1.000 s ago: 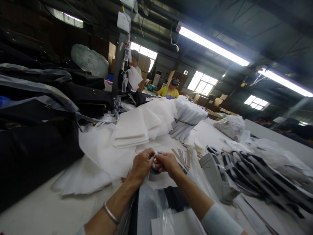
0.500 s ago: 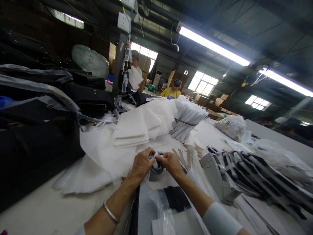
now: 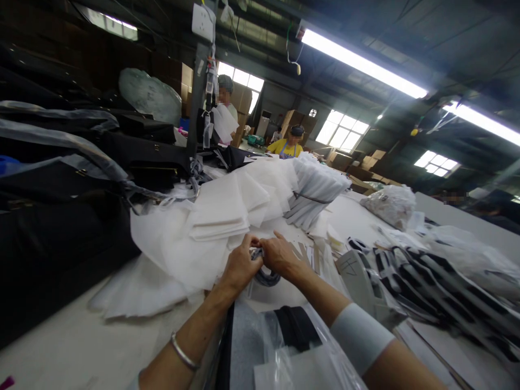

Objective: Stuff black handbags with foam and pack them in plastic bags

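My left hand (image 3: 240,266) is closed on a small dark loop (image 3: 268,278), which looks like a coiled strap with a shiny, film-like surface. Close against it, my right hand (image 3: 281,257) has its fingers bent at the top of the same loop; their tips are hidden, and one finger sticks up. Both hands meet above the table, just past a clear plastic bag (image 3: 280,355) that has a black band (image 3: 298,327) and pale sheets under it. A silver bracelet circles my left wrist.
White sheets (image 3: 219,211) lie fanned at the centre-left, beside a tied white bundle (image 3: 314,189). Black bags (image 3: 60,238) are piled at left. A grey holder (image 3: 361,281) and several wrapped black straps (image 3: 430,287) lie at right. Two people stand beyond the table.
My right hand has moved left and over the top of the loop, closer to my left hand. The loop hangs slightly lower and further right. The view has shifted slightly.
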{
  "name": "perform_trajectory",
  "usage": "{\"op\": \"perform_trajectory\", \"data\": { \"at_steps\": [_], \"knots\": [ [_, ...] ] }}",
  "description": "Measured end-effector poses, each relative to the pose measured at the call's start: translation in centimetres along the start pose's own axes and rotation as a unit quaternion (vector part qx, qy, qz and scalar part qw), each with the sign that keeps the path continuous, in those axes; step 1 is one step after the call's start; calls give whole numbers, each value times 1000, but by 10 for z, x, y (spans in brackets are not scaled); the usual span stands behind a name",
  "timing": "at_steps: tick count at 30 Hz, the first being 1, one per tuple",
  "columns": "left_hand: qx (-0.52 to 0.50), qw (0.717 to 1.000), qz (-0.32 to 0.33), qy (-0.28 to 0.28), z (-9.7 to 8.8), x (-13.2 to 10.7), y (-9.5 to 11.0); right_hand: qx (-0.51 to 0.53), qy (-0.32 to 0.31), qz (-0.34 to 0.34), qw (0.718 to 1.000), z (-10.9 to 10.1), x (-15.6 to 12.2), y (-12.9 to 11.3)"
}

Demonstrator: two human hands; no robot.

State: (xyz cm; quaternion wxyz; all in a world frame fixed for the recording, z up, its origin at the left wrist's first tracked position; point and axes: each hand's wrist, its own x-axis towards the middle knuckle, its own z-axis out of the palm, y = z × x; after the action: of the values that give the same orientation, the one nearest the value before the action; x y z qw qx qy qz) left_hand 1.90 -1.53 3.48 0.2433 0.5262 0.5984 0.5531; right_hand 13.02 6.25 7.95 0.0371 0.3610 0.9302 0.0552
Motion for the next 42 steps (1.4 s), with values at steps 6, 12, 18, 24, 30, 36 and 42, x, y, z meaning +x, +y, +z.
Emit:
{"op": "perform_trajectory", "data": {
  "at_steps": [6,12,18,24,30,36,42],
  "knots": [
    [-70,996,-59,17,-5,6,-8,-18,-28,13,999,2,16,-7],
    [-134,985,-110,18,-7,12,-24,-26,-51,12,998,6,26,-14],
    [-176,975,-135,29,-8,14,-31,-2,-59,26,998,10,27,-9],
    [-156,972,-154,84,-27,21,-38,52,-52,80,994,-1,6,35],
    [-85,986,-141,-13,-25,18,-40,207,77,109,969,-56,-77,76],
    [1,989,-104,-106,-20,13,-40,637,-160,187,731,-47,-230,42],
    [71,983,-65,-154,-19,17,-45,814,-148,265,496,60,-305,-20]
  ]
}}
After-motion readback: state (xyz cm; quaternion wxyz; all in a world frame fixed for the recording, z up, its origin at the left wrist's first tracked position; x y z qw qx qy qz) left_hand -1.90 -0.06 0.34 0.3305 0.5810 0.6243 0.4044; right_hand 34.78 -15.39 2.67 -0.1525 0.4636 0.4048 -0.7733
